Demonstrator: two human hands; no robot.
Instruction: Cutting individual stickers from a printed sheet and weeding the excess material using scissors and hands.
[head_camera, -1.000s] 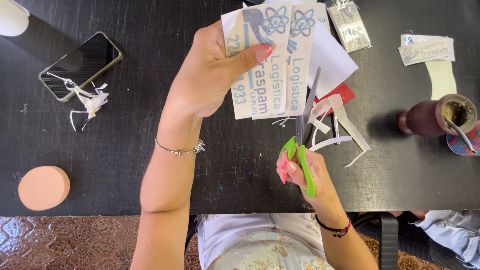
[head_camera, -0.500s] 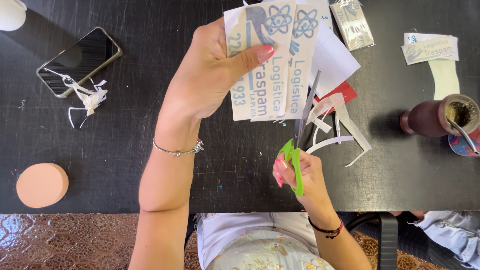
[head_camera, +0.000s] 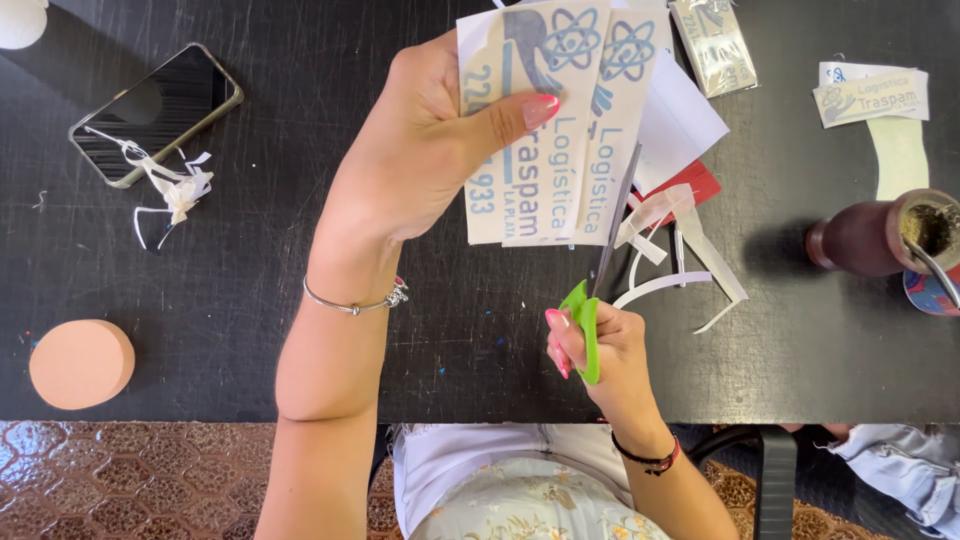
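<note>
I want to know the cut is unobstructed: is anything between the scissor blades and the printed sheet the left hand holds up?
Nothing visible. The scissors, in the right hand, have their blades right along the edge of the printed sheet gripped by the left hand. The cut paper strips lie on the black table, beside the blades, not in their path.

Scissors (head_camera: 600, 255) further up the sticker sheet (head_camera: 560, 130)

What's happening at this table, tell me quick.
A person is cutting printed stickers. The left hand holds a white sticker sheet with blue print above the black table. The right hand works green-handled scissors, whose blades run along the sheet's right edge. White paper trimmings lie just beyond the blades. A phone lies at the far left, and a dark red cup stands at the right.
</note>
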